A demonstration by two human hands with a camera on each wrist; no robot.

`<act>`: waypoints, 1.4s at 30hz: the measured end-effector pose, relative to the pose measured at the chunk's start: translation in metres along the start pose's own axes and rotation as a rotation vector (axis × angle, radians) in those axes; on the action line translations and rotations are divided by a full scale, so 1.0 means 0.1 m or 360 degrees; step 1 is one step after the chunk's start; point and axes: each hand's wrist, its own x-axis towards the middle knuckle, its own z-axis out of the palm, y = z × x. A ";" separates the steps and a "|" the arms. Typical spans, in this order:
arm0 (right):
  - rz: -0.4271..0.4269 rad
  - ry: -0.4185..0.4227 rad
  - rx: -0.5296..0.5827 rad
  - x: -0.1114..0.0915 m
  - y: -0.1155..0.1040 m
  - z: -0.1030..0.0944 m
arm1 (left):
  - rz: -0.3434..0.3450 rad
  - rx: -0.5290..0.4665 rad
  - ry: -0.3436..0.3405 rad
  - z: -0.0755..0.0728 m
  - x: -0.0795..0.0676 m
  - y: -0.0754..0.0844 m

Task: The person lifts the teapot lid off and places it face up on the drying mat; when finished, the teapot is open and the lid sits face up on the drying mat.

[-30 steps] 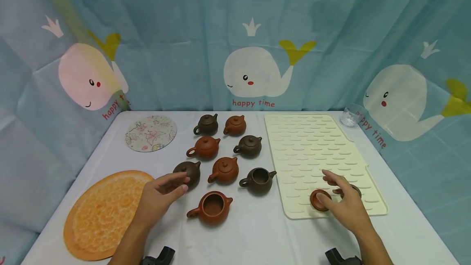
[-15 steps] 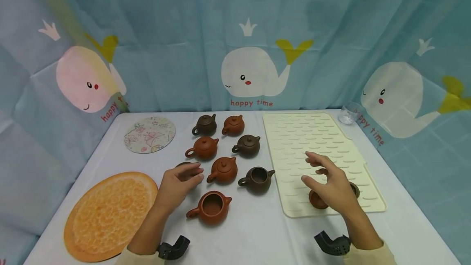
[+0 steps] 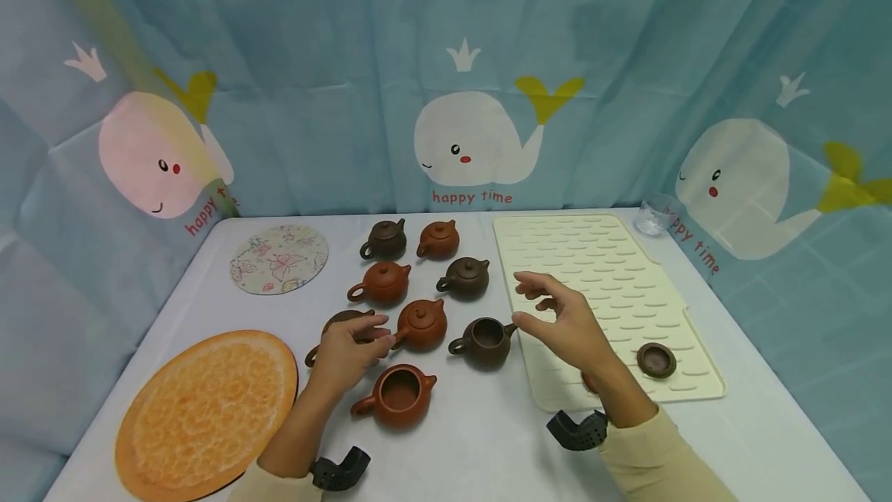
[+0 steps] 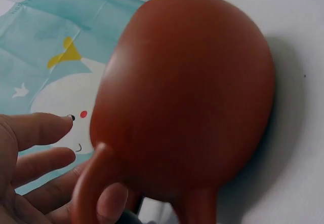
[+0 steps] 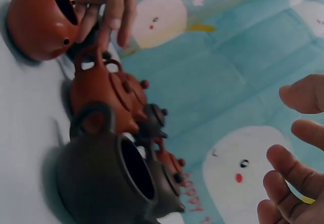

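My left hand (image 3: 351,351) hovers with loosely bent fingers, its fingertips near the handle of a lidded red-brown teapot (image 3: 421,325). Behind it a dark lidded teapot (image 3: 341,320) is partly covered. Below sits a lidless red-brown teapot (image 3: 400,400), whose round body (image 4: 182,92) fills much of the left wrist view. My right hand (image 3: 571,328) is held above the mat's left part, thumb and fingers apart, near the spout of a lidless dark teapot (image 3: 486,345). On the mat, a dark lid (image 3: 656,361) lies upturned; a red-brown lid (image 3: 588,383) is mostly hidden by the right wrist.
Farther back stand several lidded teapots, among them a dark one (image 3: 464,279) and a red-brown one (image 3: 381,283). A cream mat (image 3: 578,254) lies at the right, a clear cup (image 3: 653,217) behind it. Two round mats, orange (image 3: 209,409) and floral (image 3: 279,259), lie left.
My right hand has moved left and up from over the lids toward the lidless dark teapot, uncovering the dark lid. My left hand has shifted right, from the dark teapot toward the red-brown one.
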 end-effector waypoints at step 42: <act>-0.0006 -0.0587 -0.0155 0.76 0.27 1.10 | -0.0099 0.0058 0.0080 0.20 0.07 -0.09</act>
